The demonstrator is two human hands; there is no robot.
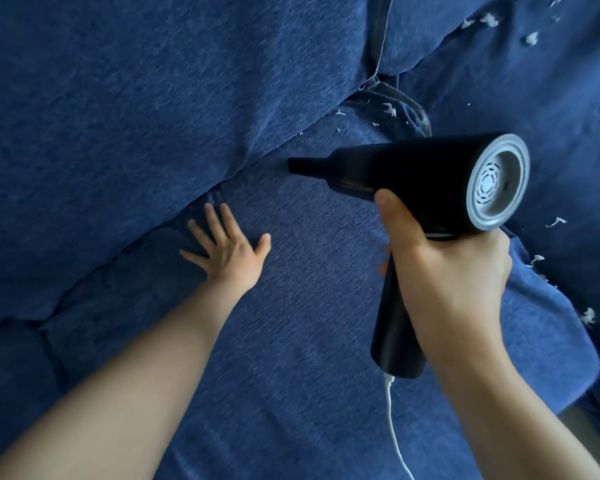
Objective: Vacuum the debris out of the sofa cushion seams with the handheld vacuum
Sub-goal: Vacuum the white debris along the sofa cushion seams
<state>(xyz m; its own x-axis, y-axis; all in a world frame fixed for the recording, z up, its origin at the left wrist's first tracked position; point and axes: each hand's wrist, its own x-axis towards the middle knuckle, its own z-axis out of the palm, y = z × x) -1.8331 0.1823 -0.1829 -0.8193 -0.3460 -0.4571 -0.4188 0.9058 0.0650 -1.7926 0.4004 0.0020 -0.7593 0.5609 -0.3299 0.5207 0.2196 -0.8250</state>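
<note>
**Two hands, one vacuum, blue sofa**

Right hand (444, 271): fingers wrapped round the grip of the black vacuum (409, 178), thumb up against the barrel. Nozzle (300, 165) points left, close over the seat cushion (309, 323) near the seam (243, 168) below the back cushion (136, 116); contact cannot be told. Grey vented rear cap faces the camera.

White cord (394, 427): runs from the grip's base toward the near edge.

Left hand (227, 245): flat, fingers spread wide, pressing the seat just near the seam.

Debris (390, 109): white scraps at the far seam junction; more on the right, far and near.
</note>
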